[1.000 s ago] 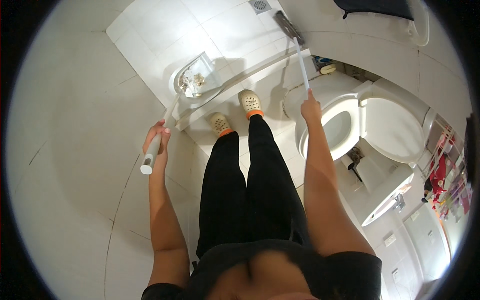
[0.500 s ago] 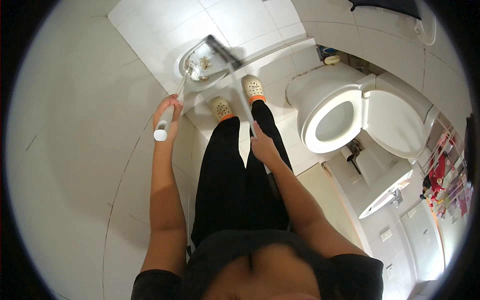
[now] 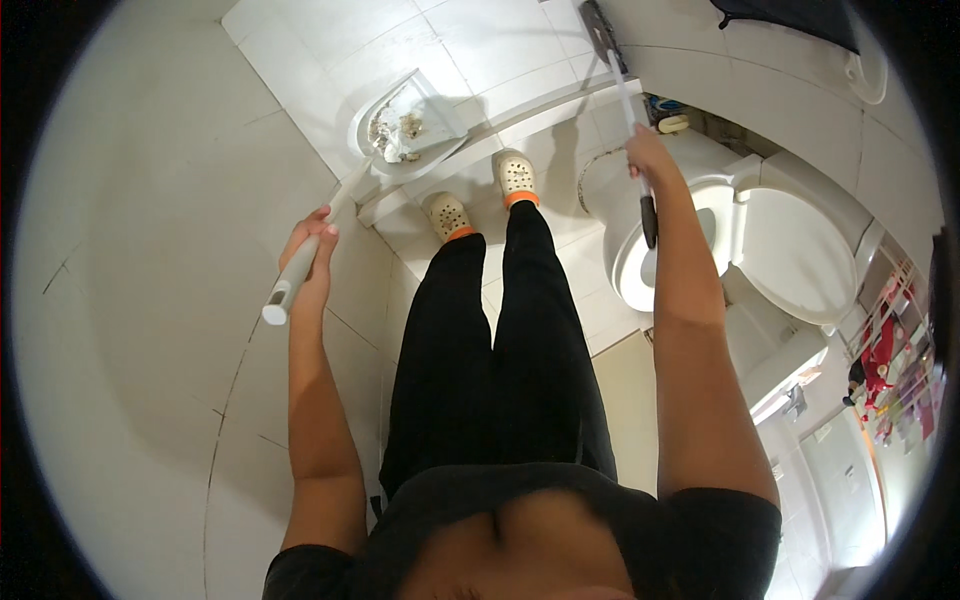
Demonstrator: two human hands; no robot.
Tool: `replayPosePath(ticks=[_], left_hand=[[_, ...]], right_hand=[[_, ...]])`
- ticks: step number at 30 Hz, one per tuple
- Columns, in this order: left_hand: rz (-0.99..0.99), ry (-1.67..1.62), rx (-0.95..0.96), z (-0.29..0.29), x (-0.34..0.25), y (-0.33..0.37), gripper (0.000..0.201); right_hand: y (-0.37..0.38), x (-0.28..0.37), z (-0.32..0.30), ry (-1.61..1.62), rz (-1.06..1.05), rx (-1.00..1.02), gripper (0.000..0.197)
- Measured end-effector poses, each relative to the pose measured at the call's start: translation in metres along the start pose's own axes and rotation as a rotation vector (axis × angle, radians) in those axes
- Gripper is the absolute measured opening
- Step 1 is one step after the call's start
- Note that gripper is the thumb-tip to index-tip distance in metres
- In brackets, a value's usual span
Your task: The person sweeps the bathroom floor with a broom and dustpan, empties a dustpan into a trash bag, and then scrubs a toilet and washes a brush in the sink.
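My left hand [image 3: 314,258] is closed around the white handle of a long-handled dustpan [image 3: 440,142]. Its pan sits on the tiled floor ahead of my feet, with brownish and whitish debris [image 3: 408,127] in it. Out to the right, my right hand [image 3: 650,160] grips the pale stick of a long-handled broom [image 3: 622,92]. The dark broom head [image 3: 598,30] is at the far right, by the base of the wall, apart from the dustpan. The stick's dark grip end [image 3: 649,222] shows below my hand, in front of the toilet bowl.
A white toilet [image 3: 640,270] with its lid raised stands to my right. Between my shoes [image 3: 518,178] and the dustpan runs a low tiled step [image 3: 490,150]. A basin [image 3: 790,370] and a wire rack of bottles [image 3: 885,350] are further right. Tiled wall [image 3: 150,300] is on my left.
The broom has swung from beside the dustpan to the far right, carried by my right hand. My left hand has lowered the dustpan handle leftward; the pan has stayed in about the same place.
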State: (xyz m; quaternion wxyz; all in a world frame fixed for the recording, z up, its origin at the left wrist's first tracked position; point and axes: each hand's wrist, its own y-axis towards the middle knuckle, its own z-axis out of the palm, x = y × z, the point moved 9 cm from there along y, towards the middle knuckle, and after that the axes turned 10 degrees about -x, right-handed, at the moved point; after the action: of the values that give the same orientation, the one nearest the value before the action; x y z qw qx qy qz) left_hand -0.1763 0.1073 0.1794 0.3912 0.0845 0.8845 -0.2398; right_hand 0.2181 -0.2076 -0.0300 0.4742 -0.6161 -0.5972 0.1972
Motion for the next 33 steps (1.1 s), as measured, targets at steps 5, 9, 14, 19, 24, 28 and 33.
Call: replayPosePath(ticks=[5, 9, 14, 19, 24, 28, 33], left_hand=[[-0.066, 0.024, 0.006, 0.003, 0.029, 0.031, 0.014], [-0.075, 0.139, 0.036, 0.007, 0.052, 0.021, 0.010], [-0.047, 0.070, 0.001, 0.016, 0.052, 0.021, 0.007], [-0.001, 0.074, 0.032, 0.011, 0.051, 0.020, 0.008], [-0.058, -0.021, -0.071, -0.007, 0.069, 0.019, 0.011], [-0.105, -0.098, -0.071, 0.002, 0.089, 0.031, 0.010], [-0.069, -0.014, -0.038, 0.005, 0.107, 0.034, 0.009]], right_hand=[[0.008, 0.006, 0.052, -0.181, -0.115, -0.122, 0.064], [-0.113, -0.003, 0.131, -0.170, 0.076, 0.139, 0.069], [-0.205, -0.034, 0.167, -0.159, 0.019, 0.263, 0.060], [-0.210, -0.046, 0.124, -0.059, 0.101, 0.258, 0.057], [-0.110, -0.038, 0.062, -0.210, -0.050, -0.063, 0.057], [-0.006, -0.031, 0.027, -0.143, -0.072, -0.219, 0.056], [-0.034, -0.019, 0.111, -0.241, -0.126, -0.141, 0.059]])
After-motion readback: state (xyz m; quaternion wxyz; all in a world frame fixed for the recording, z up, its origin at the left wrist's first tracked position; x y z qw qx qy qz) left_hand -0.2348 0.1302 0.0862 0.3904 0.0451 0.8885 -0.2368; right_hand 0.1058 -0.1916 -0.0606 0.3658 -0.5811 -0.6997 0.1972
